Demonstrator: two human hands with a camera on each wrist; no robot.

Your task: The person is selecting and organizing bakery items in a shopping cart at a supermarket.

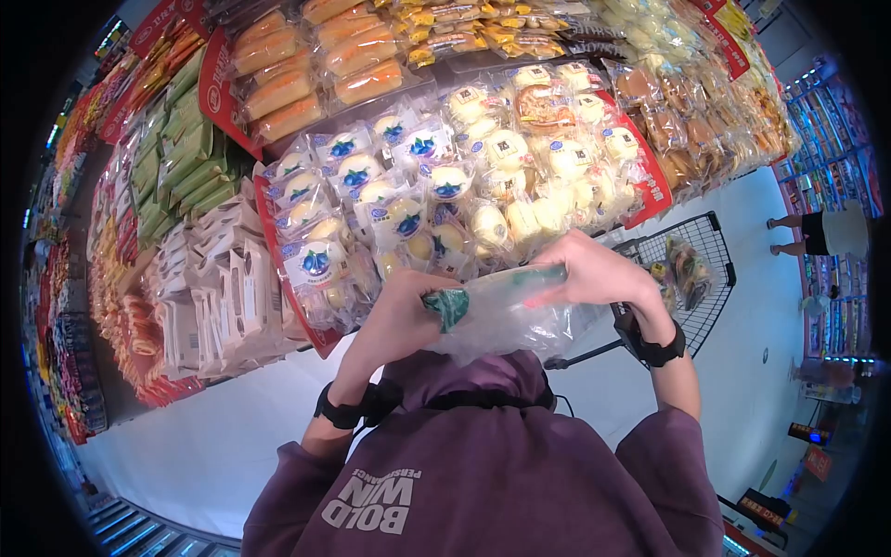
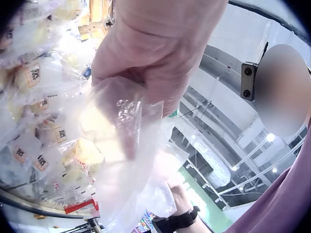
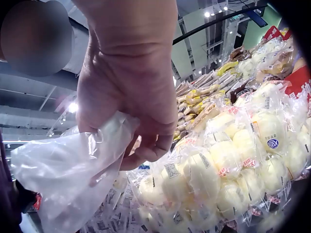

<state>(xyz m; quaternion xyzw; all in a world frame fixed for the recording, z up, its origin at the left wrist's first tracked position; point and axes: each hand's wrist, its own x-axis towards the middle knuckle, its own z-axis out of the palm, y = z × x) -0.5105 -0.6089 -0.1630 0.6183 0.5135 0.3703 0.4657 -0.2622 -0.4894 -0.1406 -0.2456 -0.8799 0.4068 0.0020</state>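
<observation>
A clear plastic bag with green patches is stretched between both hands in front of the chest. The left hand grips its left edge, by a green part. At the opposite edge the right hand pinches the plastic, fingers curled. In the left wrist view, the bag hangs below the left hand, whose fingertips show hazily through the film. The right wrist view has the bag held in the right hand, fingers bent. No item can be made out inside it.
Wrapped round buns and blueberry-labelled packs fill shelf bins behind the hands, with red divider strips. Long wrapped breads lie farther back. A black wire cart holding packages stands at the right. Another person is at far right.
</observation>
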